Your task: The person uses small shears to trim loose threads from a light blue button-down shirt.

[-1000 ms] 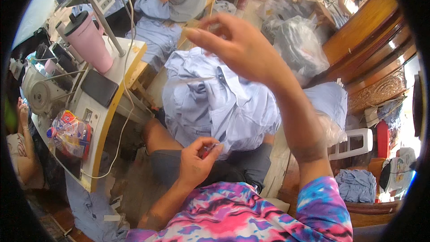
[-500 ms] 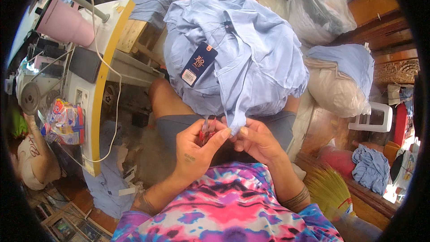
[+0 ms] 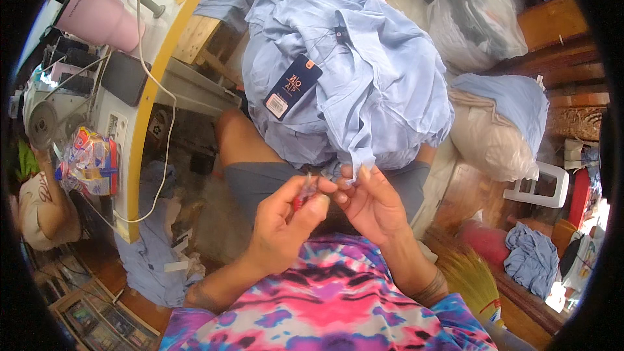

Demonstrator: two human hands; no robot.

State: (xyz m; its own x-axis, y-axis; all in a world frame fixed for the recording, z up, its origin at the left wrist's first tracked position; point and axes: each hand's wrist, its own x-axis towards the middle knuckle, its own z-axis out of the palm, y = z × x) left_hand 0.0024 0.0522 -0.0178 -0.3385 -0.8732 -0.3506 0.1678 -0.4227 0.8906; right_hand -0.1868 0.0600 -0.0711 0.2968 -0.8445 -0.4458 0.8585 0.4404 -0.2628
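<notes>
A light blue shirt (image 3: 364, 84) with a dark hang tag (image 3: 292, 86) lies heaped on my lap. My left hand (image 3: 286, 224) is closed around a small red-handled thread snip (image 3: 304, 194), its metal tip pointing up at the shirt's lower edge. My right hand (image 3: 370, 201) pinches that hem between thumb and fingers, right beside the snip. Both hands meet just above my grey shorts (image 3: 260, 182). My tie-dye shirt fills the bottom of the view.
To the left stands a yellow-edged sewing table (image 3: 146, 110) with a pink tumbler (image 3: 97, 16), a dark phone (image 3: 122, 78), a snack bag (image 3: 91, 159) and a white cable. More blue garments, plastic bags (image 3: 474, 19) and a white stool (image 3: 546, 185) lie to the right. Another person's arm shows at far left.
My right hand came down from high above the shirt to the hem and joined the left hand. The view tilted down, and the shirt's tag now faces up.
</notes>
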